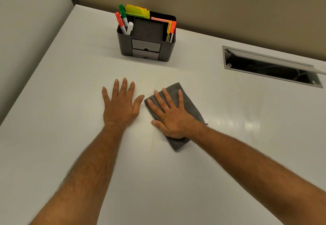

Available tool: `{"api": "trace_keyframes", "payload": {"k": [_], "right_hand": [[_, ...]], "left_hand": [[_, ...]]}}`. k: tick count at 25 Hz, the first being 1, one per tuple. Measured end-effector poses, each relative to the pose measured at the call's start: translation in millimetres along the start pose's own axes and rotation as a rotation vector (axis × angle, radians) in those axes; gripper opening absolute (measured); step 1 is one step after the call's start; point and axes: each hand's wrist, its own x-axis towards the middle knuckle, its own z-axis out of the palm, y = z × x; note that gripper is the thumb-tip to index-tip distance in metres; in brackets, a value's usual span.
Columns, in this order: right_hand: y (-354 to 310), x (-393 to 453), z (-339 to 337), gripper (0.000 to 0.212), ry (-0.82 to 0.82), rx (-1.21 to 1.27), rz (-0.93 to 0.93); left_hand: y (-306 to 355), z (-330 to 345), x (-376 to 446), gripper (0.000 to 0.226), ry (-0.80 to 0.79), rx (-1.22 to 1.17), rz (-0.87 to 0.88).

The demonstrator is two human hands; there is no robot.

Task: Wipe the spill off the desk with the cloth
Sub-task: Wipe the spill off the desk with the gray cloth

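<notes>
A folded grey cloth (191, 106) lies flat on the white desk (70, 145) near the middle. My right hand (170, 114) presses down on it with straight, spread fingers. My left hand (120, 104) rests flat on the bare desk just left of the cloth, its thumb close to the cloth's left corner. A faint yellowish streak (152, 140) shows on the desk below the gap between my hands.
A black desk organiser (146, 48) with markers and sticky notes stands at the back, near the wall. An open cable hatch (269, 67) is set into the desk at the back right. A partition runs along the left edge.
</notes>
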Motion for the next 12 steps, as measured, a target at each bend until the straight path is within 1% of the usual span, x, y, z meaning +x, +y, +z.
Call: {"api": "trace_keyframes", "payload": {"k": [4, 7, 9, 12], "right_hand": [[-21.4, -29.4, 7.5, 0.069, -0.015, -0.003, -0.075], [-35.4, -51.9, 7.5, 0.069, -0.045, 0.017, -0.136], [-45.3, -67.7, 5.6, 0.068, -0.081, 0.044, -0.164], [-61.3, -91.9, -0.5, 0.068, -0.176, 0.099, -0.214]], "left_hand": [[-0.7, 0.0, -0.1, 0.090, 0.003, -0.002, 0.000], [-0.2, 0.5, -0.5, 0.093, -0.007, 0.003, 0.001], [0.3, 0.4, -0.4, 0.094, -0.011, -0.004, -0.005], [-0.2, -0.5, -0.3, 0.095, -0.016, -0.002, -0.010]]}}
